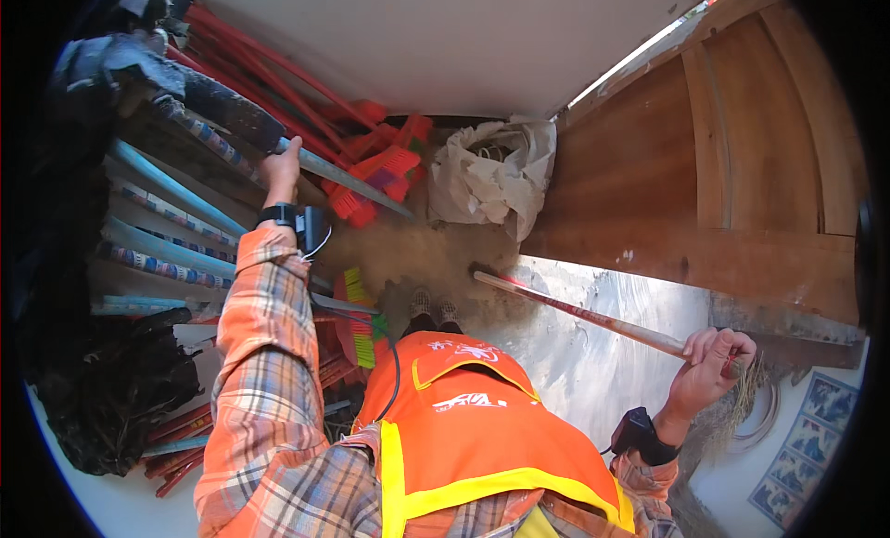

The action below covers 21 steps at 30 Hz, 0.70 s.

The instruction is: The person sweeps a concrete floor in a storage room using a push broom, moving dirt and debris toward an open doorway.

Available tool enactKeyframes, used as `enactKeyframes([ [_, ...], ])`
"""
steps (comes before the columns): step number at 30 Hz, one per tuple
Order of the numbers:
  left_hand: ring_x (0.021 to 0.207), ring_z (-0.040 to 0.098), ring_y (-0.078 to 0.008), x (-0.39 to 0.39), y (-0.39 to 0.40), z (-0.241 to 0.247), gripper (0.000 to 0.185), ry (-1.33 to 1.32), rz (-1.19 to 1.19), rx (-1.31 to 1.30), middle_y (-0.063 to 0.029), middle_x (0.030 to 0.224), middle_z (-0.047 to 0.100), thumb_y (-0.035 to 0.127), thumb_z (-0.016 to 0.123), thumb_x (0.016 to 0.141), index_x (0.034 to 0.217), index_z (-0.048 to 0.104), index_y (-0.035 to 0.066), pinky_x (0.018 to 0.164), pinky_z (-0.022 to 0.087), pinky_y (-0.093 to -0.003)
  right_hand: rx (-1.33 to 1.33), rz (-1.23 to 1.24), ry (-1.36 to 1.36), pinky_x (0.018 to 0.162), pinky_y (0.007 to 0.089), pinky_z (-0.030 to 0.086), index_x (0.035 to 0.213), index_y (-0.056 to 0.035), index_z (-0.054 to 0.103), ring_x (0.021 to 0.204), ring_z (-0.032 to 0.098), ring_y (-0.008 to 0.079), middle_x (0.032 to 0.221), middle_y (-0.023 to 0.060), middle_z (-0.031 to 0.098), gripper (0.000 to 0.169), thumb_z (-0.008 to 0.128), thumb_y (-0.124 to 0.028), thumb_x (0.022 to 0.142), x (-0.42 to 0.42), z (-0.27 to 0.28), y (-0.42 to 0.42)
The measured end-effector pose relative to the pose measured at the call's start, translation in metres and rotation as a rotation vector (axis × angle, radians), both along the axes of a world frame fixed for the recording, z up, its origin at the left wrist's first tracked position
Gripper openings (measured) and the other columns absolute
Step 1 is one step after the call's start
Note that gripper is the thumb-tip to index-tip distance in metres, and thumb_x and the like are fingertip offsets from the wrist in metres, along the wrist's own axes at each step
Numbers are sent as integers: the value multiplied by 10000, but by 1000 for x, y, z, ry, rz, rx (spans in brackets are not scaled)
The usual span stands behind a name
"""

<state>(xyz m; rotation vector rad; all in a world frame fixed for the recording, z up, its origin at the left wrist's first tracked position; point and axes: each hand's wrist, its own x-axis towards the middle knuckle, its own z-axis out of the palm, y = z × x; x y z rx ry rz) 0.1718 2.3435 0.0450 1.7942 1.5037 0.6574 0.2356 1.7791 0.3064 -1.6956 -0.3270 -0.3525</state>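
Observation:
My left hand (pixel 281 168) is closed around a pale blue-grey pole (pixel 348 182) at the upper left; a dark, worn piece covers the pole's upper part beside the hand. Out to the right, my right hand (pixel 716 357) grips the top end of a reddish-brown and white pole (pixel 591 317), which slants down towards the floor near the doorway. Red broom heads (pixel 375 173) with red handles lean against the wall beyond my left hand. Below my left forearm is a broom head with yellow-green and red bristles (pixel 358 319).
A white woven sack (pixel 494 169) stands against the back wall. A brown wooden door (pixel 626 156) fills the upper right. Blue and patterned poles (pixel 177 190) and black plastic (pixel 104 392) are at the left. Dried stalks (pixel 737 399) and a coiled hoop (pixel 765 416) are at the lower right.

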Motion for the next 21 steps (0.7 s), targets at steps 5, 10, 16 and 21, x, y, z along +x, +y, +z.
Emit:
enactKeyframes([
  [5, 870, 632, -278, -69, 13, -1, 441, 27, -106, -35, -152, 873, 669, 389, 719, 689, 874, 663, -7, 826, 455, -353, -17, -26, -6, 451, 220, 330, 860, -83, 364, 470, 333, 72, 617, -2, 356, 153, 481, -135, 945, -2, 0, 1],
  [10, 552, 623, -214, -102, -7, 25, 391, 97, 75, -171, -140, 795, 650, 311, 706, 744, 812, 632, -67, 505, 503, -300, -54, -79, 33, 479, 209, 335, 857, -94, 408, 511, 365, 72, 611, -11, 348, 115, 473, -125, 948, -3, 0, 2],
  [16, 661, 621, -195, -107, 8, 23, 401, 27, 99, -208, -133, 885, 620, 279, 689, 787, 934, 593, -81, 525, 523, -263, -5, -39, 26, 476, 208, 339, 855, -92, 411, 501, 362, 73, 609, -12, 344, 121, 478, -135, 946, -2, 0, 8],
  [21, 675, 603, -215, -103, -33, 41, 434, 97, 104, -241, -135, 873, 611, 262, 693, 750, 992, 554, -71, 562, 520, -281, 34, -65, 42, 451, 206, 355, 895, -92, 401, 463, 363, 71, 580, -12, 358, 86, 463, -122, 945, -9, 7, -13],
])
